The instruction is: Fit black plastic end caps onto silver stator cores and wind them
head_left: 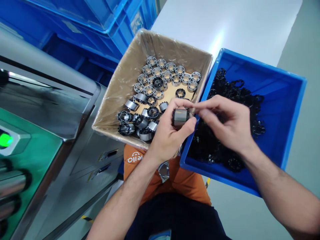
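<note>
On your left stands a big grey metal machine (50, 110) with a green light (5, 140). Stacked blue plastic crates (95, 30) sit behind it, at the top of your view. A white tabletop (225, 23) runs away from you at the top right.

In front of you is an open brown cardboard box lined with clear plastic (120, 80). Many small silver metal rings with notched edges (160, 71) lie inside it. Some stand in neat rows near the far side of the box. Others lie tipped over near the corner closest to you.

Just beside the box, on your right, is a blue plastic bin (287, 120). It touches the box at its near corner. It holds a heap of thin black plastic rings (250, 100).

Your left hand (167, 136) is closed around one short silver metal cylinder (180, 117). Your thumb and fingers grip it by its round side, above the place where the box and the bin meet. Its long axis points sideways, with one open end facing your right hand.

Your right hand (227, 123) is just beside that open end, over the blue bin. Its thumb and first finger are pinched together at the top edge of the cylinder. I cannot tell if they hold a small part, because it is too little to see. Your right hand is the one nearer to the black rings. Your left hand is nearer to the silver rings.
</note>
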`<state>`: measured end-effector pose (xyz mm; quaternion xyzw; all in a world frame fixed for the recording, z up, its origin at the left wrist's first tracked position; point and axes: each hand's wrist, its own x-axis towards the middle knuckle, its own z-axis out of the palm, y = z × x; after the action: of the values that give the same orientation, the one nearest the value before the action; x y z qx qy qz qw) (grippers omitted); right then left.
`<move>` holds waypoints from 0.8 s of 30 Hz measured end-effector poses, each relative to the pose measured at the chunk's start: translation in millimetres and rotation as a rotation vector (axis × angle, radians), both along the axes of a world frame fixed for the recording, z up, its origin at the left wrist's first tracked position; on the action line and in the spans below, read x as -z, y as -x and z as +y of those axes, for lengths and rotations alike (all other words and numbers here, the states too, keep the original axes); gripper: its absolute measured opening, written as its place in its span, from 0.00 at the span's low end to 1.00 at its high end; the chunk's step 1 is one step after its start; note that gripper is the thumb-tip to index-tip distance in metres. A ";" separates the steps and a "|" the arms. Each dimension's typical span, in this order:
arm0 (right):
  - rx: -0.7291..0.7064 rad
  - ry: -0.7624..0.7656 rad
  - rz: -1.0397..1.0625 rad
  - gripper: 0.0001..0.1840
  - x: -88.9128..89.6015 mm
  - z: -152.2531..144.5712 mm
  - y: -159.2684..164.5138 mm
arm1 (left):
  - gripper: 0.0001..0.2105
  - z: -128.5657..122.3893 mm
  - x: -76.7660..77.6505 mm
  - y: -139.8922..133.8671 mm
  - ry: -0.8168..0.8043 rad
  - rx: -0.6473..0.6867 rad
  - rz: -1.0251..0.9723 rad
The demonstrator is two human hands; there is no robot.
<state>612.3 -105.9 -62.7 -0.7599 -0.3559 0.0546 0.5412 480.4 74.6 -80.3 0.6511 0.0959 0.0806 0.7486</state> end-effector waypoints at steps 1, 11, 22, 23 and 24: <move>0.043 0.098 -0.001 0.07 2.7 -6.1 -13.6 | 0.21 6.2 -1.7 -1.9 -0.132 -0.008 0.011; -0.087 0.868 -0.011 0.39 43.4 -21.2 -50.6 | 0.34 116.4 17.8 -73.6 -1.152 -0.040 0.326; -0.376 0.792 -0.109 0.17 65.0 -34.8 -45.3 | 0.27 122.0 -2.4 -88.5 -1.234 0.101 0.434; -0.389 0.799 -0.102 0.18 63.3 -35.5 -46.7 | 0.27 125.6 0.6 -92.2 -1.229 0.112 0.466; -0.394 0.802 -0.092 0.22 61.6 -35.5 -48.7 | 0.27 128.5 4.6 -94.2 -1.204 0.116 0.480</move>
<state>661.1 -141.4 -124.3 -0.8289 -0.4683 0.2567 0.1667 574.6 203.1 -84.8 0.9608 0.1633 -0.0678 0.2135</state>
